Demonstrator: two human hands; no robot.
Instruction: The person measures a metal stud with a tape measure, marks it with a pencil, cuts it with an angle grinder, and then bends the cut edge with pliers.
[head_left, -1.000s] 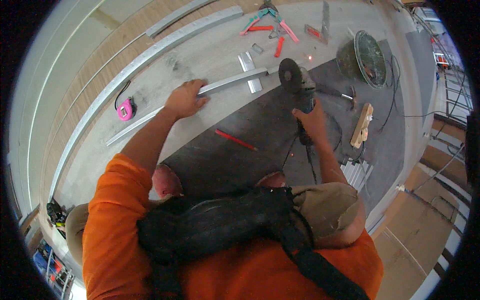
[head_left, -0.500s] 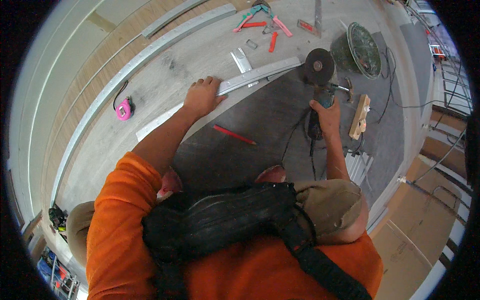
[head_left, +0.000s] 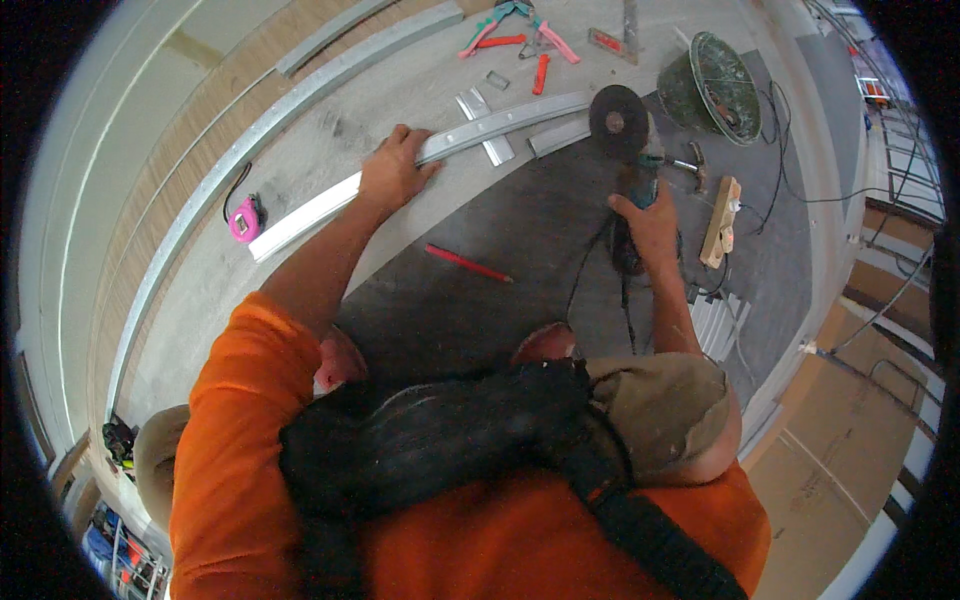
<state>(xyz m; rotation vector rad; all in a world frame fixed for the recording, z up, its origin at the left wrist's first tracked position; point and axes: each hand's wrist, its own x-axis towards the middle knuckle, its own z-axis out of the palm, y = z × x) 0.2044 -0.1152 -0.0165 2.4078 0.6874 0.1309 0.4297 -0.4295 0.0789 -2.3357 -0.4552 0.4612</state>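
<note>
My left hand (head_left: 395, 175) grips a long silver metal profile (head_left: 500, 122), which lies diagonally across a short profile piece (head_left: 495, 142) on the light floor sheet (head_left: 300, 140). My right hand (head_left: 650, 220) is closed round an angle grinder (head_left: 632, 180), whose dark disc (head_left: 622, 128) is just beside the long profile's right end. Another profile piece (head_left: 560, 138) lies below that end. A red pencil (head_left: 465, 262) lies on the dark floor area between my arms. A hammer (head_left: 690, 168) is right of the grinder; a pink tape measure (head_left: 245, 222) is left of my left hand.
Snips (head_left: 515, 30), a dark bucket (head_left: 720, 90), cables, a wooden block (head_left: 720, 220) with white fittings and loose profiles (head_left: 715, 325) surround the work. A long curved metal rail (head_left: 230, 170) runs along the left. Cardboard (head_left: 820, 450) and metal frames stand at the right.
The long profile in my left hand has shifted, its right end moving up and rightward. My right hand and the grinder have moved right and upward in the picture. The view has shifted slightly.
</note>
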